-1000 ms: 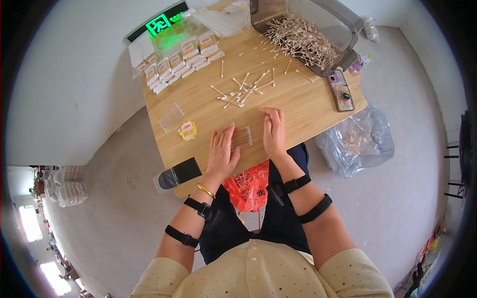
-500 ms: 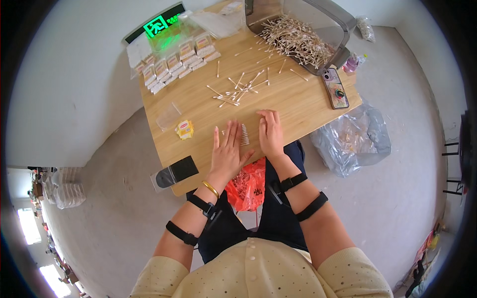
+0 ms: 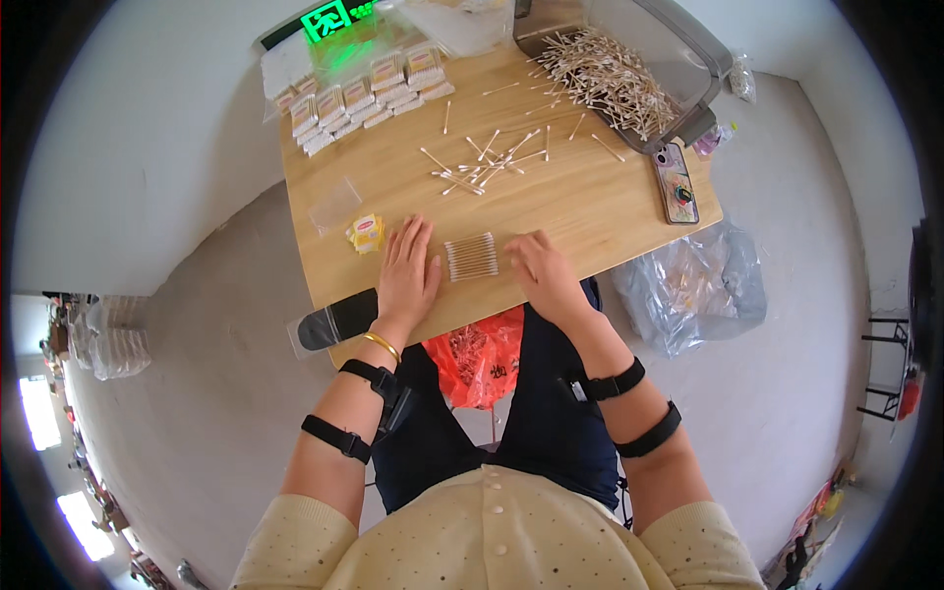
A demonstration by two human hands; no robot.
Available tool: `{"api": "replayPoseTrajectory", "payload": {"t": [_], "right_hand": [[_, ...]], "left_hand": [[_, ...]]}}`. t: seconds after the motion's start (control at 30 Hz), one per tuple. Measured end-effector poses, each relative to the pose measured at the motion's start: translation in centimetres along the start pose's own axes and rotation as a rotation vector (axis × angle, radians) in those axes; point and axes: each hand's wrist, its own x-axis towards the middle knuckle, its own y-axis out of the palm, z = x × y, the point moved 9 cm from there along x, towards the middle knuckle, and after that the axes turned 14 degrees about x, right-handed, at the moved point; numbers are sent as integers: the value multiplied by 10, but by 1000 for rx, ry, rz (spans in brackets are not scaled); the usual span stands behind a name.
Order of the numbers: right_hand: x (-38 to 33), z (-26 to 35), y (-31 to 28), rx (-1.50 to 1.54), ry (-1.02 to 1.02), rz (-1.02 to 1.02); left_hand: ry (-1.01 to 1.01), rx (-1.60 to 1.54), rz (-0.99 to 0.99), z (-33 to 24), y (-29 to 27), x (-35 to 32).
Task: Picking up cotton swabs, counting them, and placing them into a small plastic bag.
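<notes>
Spreading apart: hands (image 3: 408, 275) now flank swab row (image 3: 471, 257).

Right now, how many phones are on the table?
1. The phone lies face-down at the table's right edge, just below the tray of swabs. None shows elsewhere, though the swab pile and packets could hide something.

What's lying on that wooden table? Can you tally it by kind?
Phone: 1
Grey bin of cotton swabs: 1
Aligned row of swabs between left hand and right hand: 1
Loose swab scatter: 1
Yellow packet: 1
Empty clear bag: 1
Total: 6
</notes>
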Motion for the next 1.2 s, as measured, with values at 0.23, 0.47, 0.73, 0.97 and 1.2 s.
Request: {"api": "replayPoseTrajectory", "payload": {"t": [0.23, 0.47, 0.73, 0.97, 1.2], "right_hand": [[-21, 40, 43, -260, -140, 216], [-25, 37, 54, -383, -169, 248], [-20, 36, 57, -384, -182, 239], [-11, 36, 58, -399, -180, 212], [-7, 36, 58, -409, -200, 206]], "left_hand": [[-17, -11, -44, 1, -2, 1], [-37, -10, -67, -1, -6, 2], [-51, -11, -59, 2, -5, 1], [-55, 5, -56, 3, -4, 0], [-62, -24, -59, 3, -4, 1]]}}
